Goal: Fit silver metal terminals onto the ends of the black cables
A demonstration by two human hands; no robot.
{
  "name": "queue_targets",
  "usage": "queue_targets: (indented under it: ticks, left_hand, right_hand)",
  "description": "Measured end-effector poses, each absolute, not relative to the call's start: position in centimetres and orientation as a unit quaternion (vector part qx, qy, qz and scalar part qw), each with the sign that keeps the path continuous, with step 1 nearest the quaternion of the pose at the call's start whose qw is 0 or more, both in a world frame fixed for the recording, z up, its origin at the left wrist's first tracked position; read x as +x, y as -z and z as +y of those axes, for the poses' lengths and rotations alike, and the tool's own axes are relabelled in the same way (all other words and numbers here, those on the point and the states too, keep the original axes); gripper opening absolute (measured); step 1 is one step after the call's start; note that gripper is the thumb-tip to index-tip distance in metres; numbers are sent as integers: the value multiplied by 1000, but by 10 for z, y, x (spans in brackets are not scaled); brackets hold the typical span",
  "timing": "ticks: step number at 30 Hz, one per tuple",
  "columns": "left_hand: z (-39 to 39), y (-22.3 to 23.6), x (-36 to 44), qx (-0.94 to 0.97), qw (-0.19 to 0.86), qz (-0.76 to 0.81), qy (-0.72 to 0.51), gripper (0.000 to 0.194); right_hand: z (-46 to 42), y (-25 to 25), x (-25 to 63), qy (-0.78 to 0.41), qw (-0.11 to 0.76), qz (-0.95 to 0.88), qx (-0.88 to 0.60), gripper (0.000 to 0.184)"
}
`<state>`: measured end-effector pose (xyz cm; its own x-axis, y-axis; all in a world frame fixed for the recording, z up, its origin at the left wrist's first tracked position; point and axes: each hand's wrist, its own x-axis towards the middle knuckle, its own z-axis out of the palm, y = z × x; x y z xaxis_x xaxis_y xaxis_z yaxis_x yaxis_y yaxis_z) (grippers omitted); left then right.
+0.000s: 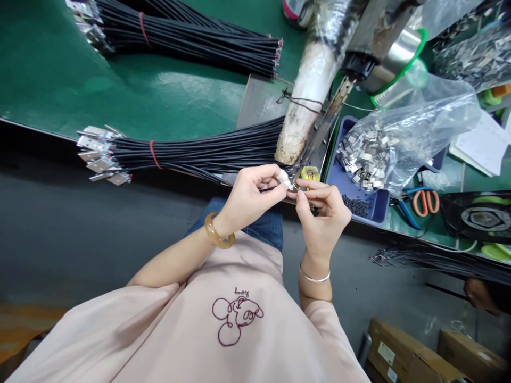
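Observation:
My left hand (252, 192) is closed in a pinch, with white wrapping on a fingertip. A short dark length like a black cable shows between its thumb and finger. Close against it, my right hand (323, 206) pinches something small and pale that I cannot make out. The fingertips meet just below the metal tip of a soldering iron (327, 117), which slants down from above. A bundle of black cables (211, 150), tied with a red band and ending in metal USB-type plugs (102, 154), runs from the left to behind my hands. A yellow piece (310, 173) sits just beyond my fingers.
A wrapped white tube (305, 101) hangs over the work spot. Another tied cable bundle (191, 37) lies on the green table (171, 96). On the right are a blue tray (377, 210), a bag of metal shells (365, 154), orange-handled scissors (426, 203) and a solder reel (399, 61).

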<state>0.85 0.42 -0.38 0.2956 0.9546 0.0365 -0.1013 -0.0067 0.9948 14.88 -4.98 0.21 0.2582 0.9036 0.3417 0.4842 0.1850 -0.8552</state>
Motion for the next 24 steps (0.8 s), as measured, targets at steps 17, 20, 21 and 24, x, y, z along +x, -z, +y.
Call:
queue_targets:
  ticks: [17,20,21,24]
  left_hand:
    - [2,2,6,564,592,406,-408,13]
    - [0,3,1,600,584,392,-382,13]
    - [-1,3,-1,615,584,382,-367,13]
    - [-4,6,-10,651,588,352,-327,13]
  right_hand:
    - [-56,-4,151,-238,500,-577,-600,9]
    - [-57,-3,152,-235,514,-567,-599,8]
    - [-57,-3,152,-229,521,-561,-601,8]
    - [-56,0,154,-184,549,-537,-613,8]
